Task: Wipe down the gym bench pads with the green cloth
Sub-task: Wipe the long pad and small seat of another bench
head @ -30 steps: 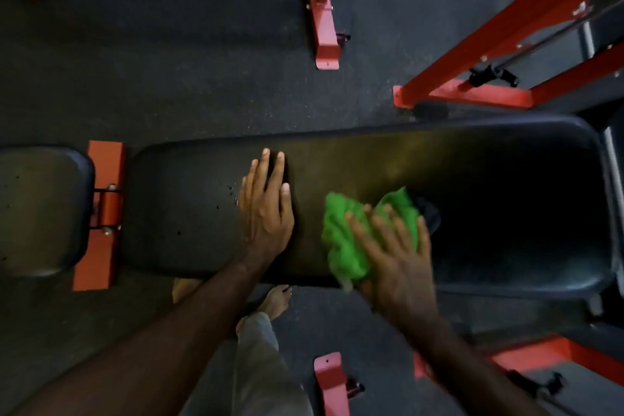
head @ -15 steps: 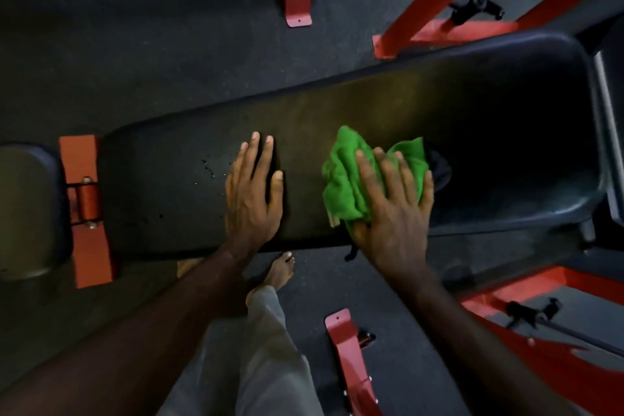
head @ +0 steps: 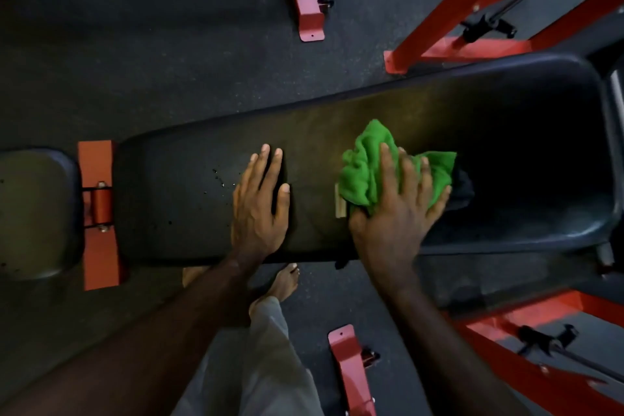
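Note:
A long black back pad (head: 523, 132) of a gym bench runs across the view, with a smaller black seat pad (head: 37, 213) at the left beyond a red hinge bracket (head: 98, 213). A crumpled green cloth (head: 364, 165) lies on the back pad. My right hand (head: 395, 213) presses flat on the cloth with fingers spread. My left hand (head: 261, 203) rests flat on the pad to the left of the cloth, fingers straight. A few small droplets (head: 219, 179) dot the pad beside my left hand.
Red steel rack frames (head: 439, 40) stand at the upper right and lower right. Red bench feet (head: 307, 7) sit on the dark rubber floor above and below the pad. My bare foot (head: 285, 284) and grey trouser leg are beside the bench's near edge.
My right hand has slid the green cloth a little toward the pad's far side and right. The view has tilted; my left hand stays flat on the pad.

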The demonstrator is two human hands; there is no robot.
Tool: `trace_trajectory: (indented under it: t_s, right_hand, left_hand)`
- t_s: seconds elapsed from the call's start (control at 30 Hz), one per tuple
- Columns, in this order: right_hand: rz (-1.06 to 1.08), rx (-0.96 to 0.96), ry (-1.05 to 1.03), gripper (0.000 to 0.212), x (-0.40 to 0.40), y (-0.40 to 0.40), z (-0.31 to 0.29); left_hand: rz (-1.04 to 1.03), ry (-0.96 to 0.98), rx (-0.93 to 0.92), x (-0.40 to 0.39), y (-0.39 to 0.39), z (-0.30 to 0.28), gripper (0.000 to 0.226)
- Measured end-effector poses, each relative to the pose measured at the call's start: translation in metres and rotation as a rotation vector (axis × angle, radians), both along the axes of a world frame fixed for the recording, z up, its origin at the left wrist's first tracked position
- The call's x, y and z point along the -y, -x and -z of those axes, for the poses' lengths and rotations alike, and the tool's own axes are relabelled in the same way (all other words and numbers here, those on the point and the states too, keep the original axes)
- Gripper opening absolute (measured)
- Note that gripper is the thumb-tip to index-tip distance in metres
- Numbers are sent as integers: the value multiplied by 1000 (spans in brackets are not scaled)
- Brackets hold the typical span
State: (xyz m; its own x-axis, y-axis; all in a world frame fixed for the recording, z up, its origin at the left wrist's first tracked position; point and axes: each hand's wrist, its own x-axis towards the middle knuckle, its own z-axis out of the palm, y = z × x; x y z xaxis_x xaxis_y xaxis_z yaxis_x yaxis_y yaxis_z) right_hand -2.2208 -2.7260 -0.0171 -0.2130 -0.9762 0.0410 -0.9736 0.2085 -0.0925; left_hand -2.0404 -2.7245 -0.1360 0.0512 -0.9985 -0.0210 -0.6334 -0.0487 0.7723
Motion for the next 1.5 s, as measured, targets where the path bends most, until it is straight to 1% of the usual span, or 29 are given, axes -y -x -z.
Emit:
trace_trajectory:
  t_s: [0.03, 0.13, 0.17, 0.2, 0.23, 0.27, 0.37, 0.4, 0.43, 0.47, 0.57, 0.63, 0.7, 0.77, 0.83, 0.87, 0.9, 0.97, 1.03, 1.07, 1.13, 1.17, 1.23, 1.3, 1.33, 1.4, 1.47, 1.5]
  right_hand:
    - [-64, -24, -36, 93, 2, -12, 4]
    - [-482, -104, -206, 93, -26, -20, 20]
    - [-581, -109, -227, 92, -36, -12, 21]
    - [-631, -111, -224, 93, -39, -2, 19]
    - [-633, -121, -202, 96, -37, 8, 17]
    - [-589, -125, -158, 99, -29, 15, 14]
    - [-305, -119, -38, 97, 20, 6, 12]
    - [-220, -113, -28, 97, 34, -7, 14]
    - [-179, -105, -36, 99, 43, -23, 18]
    - [-208, -104, -61, 102, 46, -38, 21]
    - [-537, -139, -174, 100, 31, -53, 35]
    - [-693, -138, -211, 95, 28, -37, 34]
    - [-669, -131, -171, 91, 39, -28, 29]
    - [-498, -140, -98, 91, 60, -34, 29]
    - [-312, -120, -78, 95, 83, -55, 36]
    - [-296, -108, -99, 97, 86, -70, 41]
    - [-349, -104, -123, 96, 85, -81, 43]
    - [-571, -104, -207, 95, 70, -93, 50]
    - [-753, -126, -291, 94, 46, -85, 49]
    - [-786, -127, -312, 93, 38, -76, 47]
    - [-737, -123, -270, 91, 38, -66, 44]
    - [-667, -120, -219, 91, 44, -64, 44]
    - [-507, -111, -155, 93, 65, -77, 51]
    - [-435, -109, -171, 95, 79, -103, 62]
    - [-460, -116, -191, 95, 79, -116, 65]
    - [-607, -120, -246, 93, 63, -126, 71]
    - [-779, -123, -317, 90, 42, -119, 65]
    - [-829, -115, -338, 87, 34, -109, 61]
  left_hand:
    - [7, 4, 0, 0, -1, 0, 56]
    - [31, -25, -8, 2, -3, 1, 56]
    - [31, -34, -6, 2, -3, 2, 56]
    - [28, -32, -3, 2, -3, 3, 56]
    - [23, -27, -2, 2, -2, 2, 55]
    - [17, -24, -4, 2, -2, 1, 55]
    - [-2, -16, -3, 0, -1, -1, 55]
    - [-4, -18, -8, 2, 0, -3, 55]
    - [-1, -23, -15, 2, -1, -1, 55]
    - [4, -24, -32, 2, -2, -1, 56]
    - [26, -7, -123, -5, -11, 7, 63]
    - [3, 2, -51, -14, -24, 13, 61]
    - [-114, -29, 44, -23, -37, 19, 57]
    - [-168, -76, 68, -26, -46, 24, 58]
    - [-180, -97, 67, -28, -49, 28, 59]
    - [-197, -102, 65, -29, -52, 30, 58]
    - [-223, -103, 52, -27, -53, 30, 58]
    - [-299, -113, 35, -19, -63, 30, 58]
    - [-361, -143, 41, -12, -78, 33, 59]
    - [-379, -152, 49, -11, -86, 36, 60]
    - [-388, -171, 86, -9, -101, 43, 62]
    - [-379, -192, 96, -9, -104, 46, 63]
    - [-356, -236, 100, -12, -107, 53, 64]
    - [-342, -236, 104, -15, -107, 58, 65]
    - [-344, -231, 104, -15, -107, 58, 64]
    - [-335, -221, 103, -16, -107, 59, 65]
    - [-308, -226, 86, -16, -115, 57, 66]
    - [-293, -237, 79, -18, -118, 57, 66]
